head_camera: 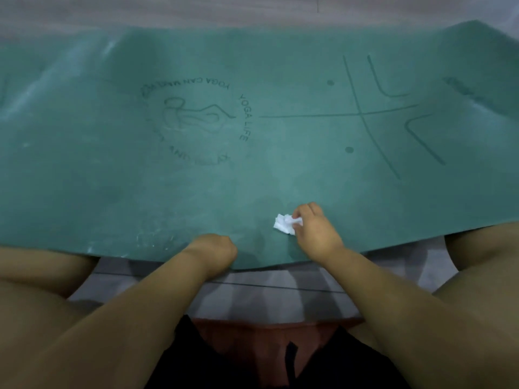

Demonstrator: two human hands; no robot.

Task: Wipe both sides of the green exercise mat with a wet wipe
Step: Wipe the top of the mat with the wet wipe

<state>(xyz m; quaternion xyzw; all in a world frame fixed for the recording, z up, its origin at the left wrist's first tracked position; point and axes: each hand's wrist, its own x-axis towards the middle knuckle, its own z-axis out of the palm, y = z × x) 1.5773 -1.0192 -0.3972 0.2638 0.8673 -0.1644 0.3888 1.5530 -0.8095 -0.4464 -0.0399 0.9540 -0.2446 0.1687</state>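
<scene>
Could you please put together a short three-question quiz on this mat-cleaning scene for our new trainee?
1. Which hand holds the wet wipe?
2. True or false: the green mat is rolled up tight.
3. Multiple choice: where does the left hand rest? A) on the printed circle logo B) at the mat's near edge C) on the floor beyond the mat

Key
1. The right hand, pinching the crumpled white wipe against the mat.
2. False; it lies spread out flat, printed side up.
3. B; its fingers are curled at the near edge, though whether they grip the edge cannot be told.
</scene>
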